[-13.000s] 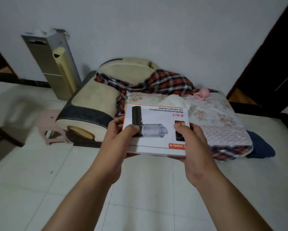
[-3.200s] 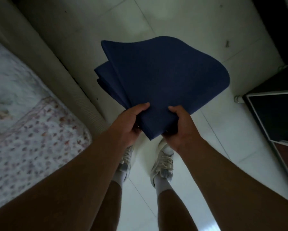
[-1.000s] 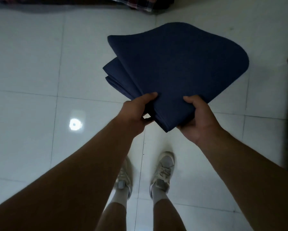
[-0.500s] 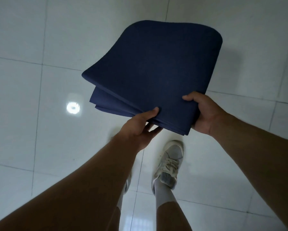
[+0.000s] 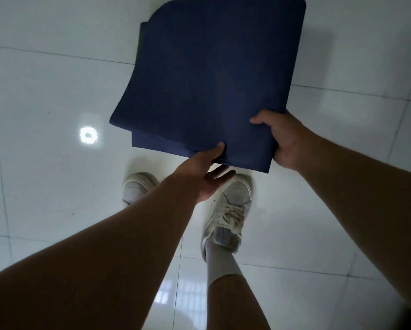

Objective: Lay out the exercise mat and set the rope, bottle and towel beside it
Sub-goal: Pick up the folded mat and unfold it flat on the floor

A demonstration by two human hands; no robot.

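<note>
A white tiled floor (image 5: 45, 91) spreads beneath the folded navy exercise mat (image 5: 211, 79), which a person holds flat in the air over it. At the mat's near right corner the right hand (image 5: 283, 141) grips it, thumb on top; the left hand (image 5: 204, 177) rests its thumb on the mat's near edge, fingers (image 5: 223, 174) straight and loose just under it. Two white shoes (image 5: 228, 210) stand below that edge, and a lamp's reflection (image 5: 88, 135) glints left of the mat.
</note>
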